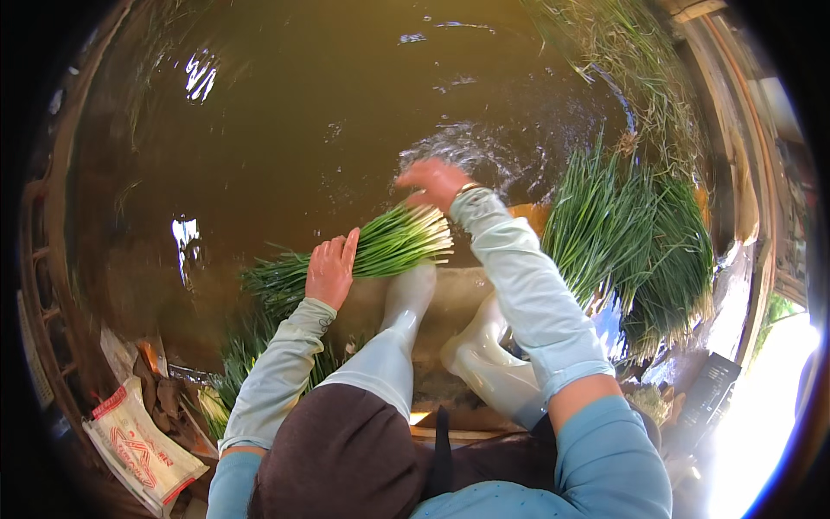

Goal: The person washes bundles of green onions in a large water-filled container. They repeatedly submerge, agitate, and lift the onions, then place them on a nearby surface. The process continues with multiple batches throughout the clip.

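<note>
This is looking like a semi-open produce-washing place: murky brown water [285, 130] is filling most of the frame, heaped chive-like greens [627, 233] are lying at the right beside wooden planks [735, 130], daylight is pouring in lower right, and someone in white rubber boots [497, 368] is handling a bunch of greens [393, 246] mid-frame.

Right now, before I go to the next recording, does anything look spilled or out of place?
Yes: loose, tangled green strands straggle along the brown water's upper-right edge, messy beside the orderly pile of scallion-like greens. A creased white-and-red sack lies askew at lower left.
</note>
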### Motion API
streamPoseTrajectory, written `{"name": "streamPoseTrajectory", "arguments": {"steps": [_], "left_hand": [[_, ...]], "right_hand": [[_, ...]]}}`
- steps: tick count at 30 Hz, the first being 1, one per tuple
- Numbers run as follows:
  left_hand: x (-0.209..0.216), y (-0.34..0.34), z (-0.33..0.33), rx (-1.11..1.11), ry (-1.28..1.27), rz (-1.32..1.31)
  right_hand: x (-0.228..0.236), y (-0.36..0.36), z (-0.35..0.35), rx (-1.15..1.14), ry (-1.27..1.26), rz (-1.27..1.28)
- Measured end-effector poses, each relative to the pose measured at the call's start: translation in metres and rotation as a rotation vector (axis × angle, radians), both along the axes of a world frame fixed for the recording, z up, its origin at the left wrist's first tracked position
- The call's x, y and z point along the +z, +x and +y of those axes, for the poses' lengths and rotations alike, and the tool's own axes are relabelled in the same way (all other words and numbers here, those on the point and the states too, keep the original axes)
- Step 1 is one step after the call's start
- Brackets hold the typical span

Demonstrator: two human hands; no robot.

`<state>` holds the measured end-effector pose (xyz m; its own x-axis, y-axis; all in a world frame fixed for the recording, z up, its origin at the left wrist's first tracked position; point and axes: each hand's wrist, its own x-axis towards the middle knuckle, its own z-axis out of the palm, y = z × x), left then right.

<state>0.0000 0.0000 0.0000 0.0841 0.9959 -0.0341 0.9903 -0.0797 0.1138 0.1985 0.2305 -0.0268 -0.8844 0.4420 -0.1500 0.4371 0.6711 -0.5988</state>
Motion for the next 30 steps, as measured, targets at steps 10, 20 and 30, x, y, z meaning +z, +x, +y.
{"name": "streamPoseTrajectory", "arguments": {"steps": [10, 20, 30], "left_hand": [[-0.001, -0.013, 0.006, -0.032, -0.017, -0.026], [0.004, -0.014, 0.009, 0.010, -0.050, -0.081], [0.010, -0.027, 0.012, 0.024, -0.162, -0.108]], "right_hand": [[-0.011, 0.079, 0.030, -0.706, 0.097, -0.308], [-0.004, 0.053, -0.062, -0.833, -0.837, 0.796], [-0.020, -0.007, -0.061, -0.913, -1.198, 0.638]]}}
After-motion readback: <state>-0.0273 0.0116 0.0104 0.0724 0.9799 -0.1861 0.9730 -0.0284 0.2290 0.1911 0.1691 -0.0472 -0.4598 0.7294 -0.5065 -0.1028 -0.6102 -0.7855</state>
